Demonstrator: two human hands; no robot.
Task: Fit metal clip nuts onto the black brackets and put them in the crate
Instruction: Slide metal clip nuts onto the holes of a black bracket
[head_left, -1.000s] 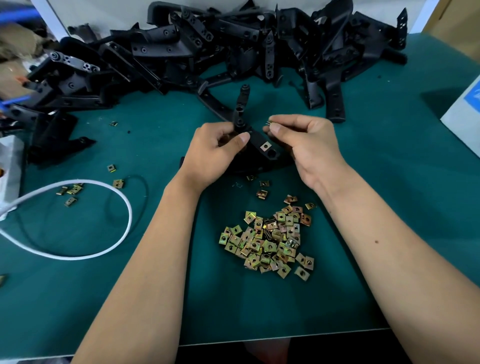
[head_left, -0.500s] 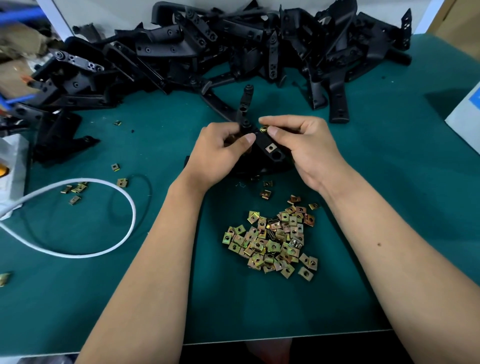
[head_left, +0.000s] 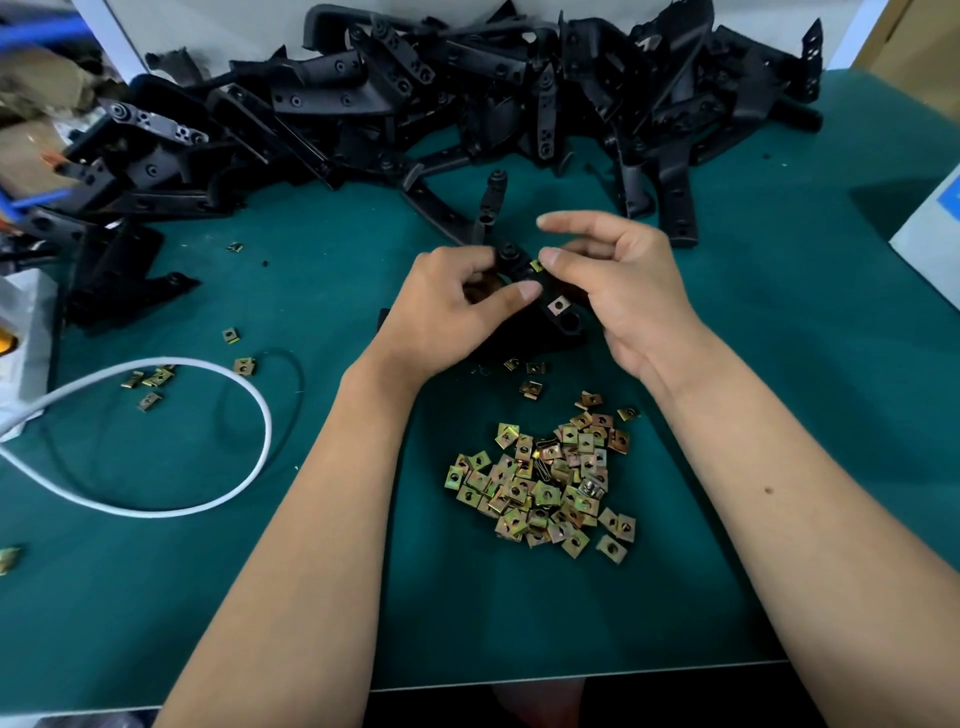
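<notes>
My left hand (head_left: 451, 304) grips a black bracket (head_left: 558, 325) at the middle of the green table, thumb across its top. One clip nut (head_left: 557, 305) sits fitted on the bracket's near arm. A second clip nut (head_left: 536, 266) sits at the bracket's upper edge, where my right hand (head_left: 626, 291) presses it with the thumb while the index finger is lifted. A heap of loose brass-coloured clip nuts (head_left: 545, 480) lies just below my hands. No crate is in view.
A big pile of black brackets (head_left: 441, 109) fills the back of the table (head_left: 805, 415). A white cable loop (head_left: 208, 431) and a few stray nuts (head_left: 150, 379) lie at the left. A white box (head_left: 930, 228) stands at the right edge.
My right hand brought the nut from above down to the bracket's upper edge, and its index finger has lifted off. My left hand kept its grip on the bracket.
</notes>
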